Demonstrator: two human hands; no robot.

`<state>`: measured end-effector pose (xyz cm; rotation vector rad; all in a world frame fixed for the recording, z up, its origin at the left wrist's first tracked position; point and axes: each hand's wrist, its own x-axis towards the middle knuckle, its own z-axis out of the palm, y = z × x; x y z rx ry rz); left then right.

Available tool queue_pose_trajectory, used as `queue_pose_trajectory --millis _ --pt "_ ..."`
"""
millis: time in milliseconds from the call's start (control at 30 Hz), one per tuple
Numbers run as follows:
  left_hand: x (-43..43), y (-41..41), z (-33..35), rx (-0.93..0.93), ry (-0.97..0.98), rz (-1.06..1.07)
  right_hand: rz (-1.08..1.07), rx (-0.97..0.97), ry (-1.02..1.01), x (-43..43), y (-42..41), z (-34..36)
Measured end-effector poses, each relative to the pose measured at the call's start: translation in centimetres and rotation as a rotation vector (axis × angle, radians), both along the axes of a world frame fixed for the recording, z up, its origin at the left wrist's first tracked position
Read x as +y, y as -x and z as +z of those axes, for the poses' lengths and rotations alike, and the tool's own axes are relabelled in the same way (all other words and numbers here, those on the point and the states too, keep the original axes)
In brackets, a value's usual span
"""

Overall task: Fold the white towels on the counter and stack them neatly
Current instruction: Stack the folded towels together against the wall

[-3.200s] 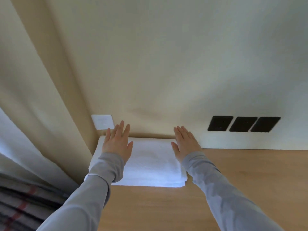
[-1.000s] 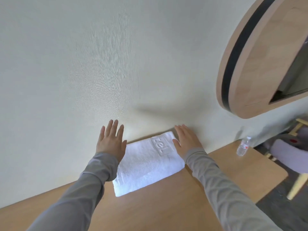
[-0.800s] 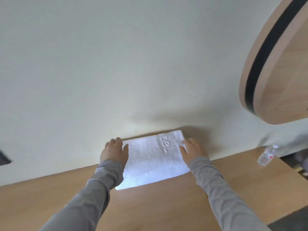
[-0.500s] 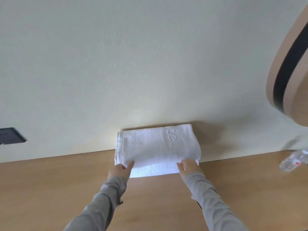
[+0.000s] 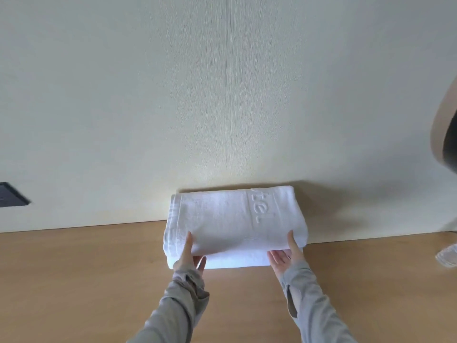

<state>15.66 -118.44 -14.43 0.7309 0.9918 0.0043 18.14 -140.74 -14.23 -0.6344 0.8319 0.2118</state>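
Far to the left of the towel [image 5: 235, 219], a dark wall plate [image 5: 11, 198] is mounted on the pale wall [image 5: 222, 95], just above the tabletop [image 5: 74, 280]. At the towel's near left corner, the left hand [image 5: 189, 256] grips the upper fold, with the thumb on top and the fingers underneath. The towel is white and folded, lies against the wall at the rear of the tabletop, and carries raised lettering on its upper face. A lower white layer [image 5: 235, 262] shows beneath the gripped fold; whether it is a separate towel cannot be determined. At the towel's near right corner, the right hand [image 5: 286, 253] grips the same fold, palm up and thumb on top. Far to the right of the towel, a curved wooden rim [image 5: 441, 134] and a blurred clear object [image 5: 447, 254] enter the frame.
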Motion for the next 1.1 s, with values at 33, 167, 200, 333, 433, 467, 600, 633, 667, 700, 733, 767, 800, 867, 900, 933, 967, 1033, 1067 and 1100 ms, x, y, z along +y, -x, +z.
queue_pose_trajectory --millis 33,167,200,333,433,467,600,633,667,700,733,767,800,867,900,933,967,1033,1067,1100 --pt "-0.1 -0.2 -0.1 -0.022 0.029 0.045 -0.038 -0.012 -0.030 0.2 -0.2 0.0" --pt "-0.4 -1.5 0.3 -0.083 0.142 0.122 -0.133 -0.069 -0.120 1.4 -1.2 0.5" --pt "-0.4 -1.8 0.5 -0.101 0.163 0.131 -0.146 -0.072 -0.136 1.6 -1.5 0.7" --pt "-0.9 -2.3 0.5 -0.094 0.135 0.187 -0.156 -0.033 -0.102 1.9 -2.8 0.4" --pt "-1.0 -2.4 0.2 -0.038 0.067 0.215 -0.149 0.000 -0.112 1.6 -3.2 -0.1" --pt "-0.8 -2.5 0.2 -0.031 0.055 0.222 -0.147 -0.014 -0.117 1.5 -3.3 -0.2" --pt "-0.3 -3.2 0.6 -0.021 0.055 0.205 -0.127 -0.144 -0.105 1.4 -3.4 0.1" --pt "-0.2 -3.3 0.8 -0.023 0.059 0.195 -0.118 -0.181 -0.091 1.5 -3.5 0.6" --pt "-0.1 -3.4 1.1 -0.023 0.052 0.185 -0.107 -0.218 -0.076 1.7 -3.6 1.2" --pt "0.1 -3.5 1.5 -0.018 0.037 0.174 -0.102 -0.247 -0.063 1.9 -3.7 1.9" --pt "0.3 -3.6 2.1 -0.007 0.018 0.163 -0.104 -0.269 -0.054 2.1 -3.8 2.7" --pt "0.6 -3.6 2.7 0.005 0.006 0.155 -0.107 -0.286 -0.045 2.2 -3.8 3.4" --pt "0.9 -3.5 3.4 0.009 0.002 0.155 -0.097 -0.306 -0.031 2.4 -3.7 4.2" --pt "1.4 -3.2 4.9 -0.010 0.002 0.178 -0.052 -0.345 -0.003 3.0 -3.4 5.6" --pt "1.7 -2.8 5.7 -0.026 0.009 0.202 -0.032 -0.357 0.005 3.4 -3.2 6.3" --pt "2.2 -2.4 6.4 -0.043 0.019 0.222 -0.017 -0.367 0.008 3.9 -3.0 6.9" --pt "2.8 -1.9 7.3 -0.056 0.028 0.232 -0.005 -0.381 0.008 4.5 -2.6 7.4" --pt "4.5 -0.7 8.9 -0.082 0.041 0.237 0.018 -0.401 0.003 6.2 -1.6 8.6" --pt "5.5 0.0 9.7 -0.093 0.044 0.244 0.038 -0.406 -0.003 7.3 -1.0 9.3" --pt "6.7 0.8 10.6 -0.103 0.037 0.250 0.055 -0.409 -0.014 8.7 -0.5 10.0"
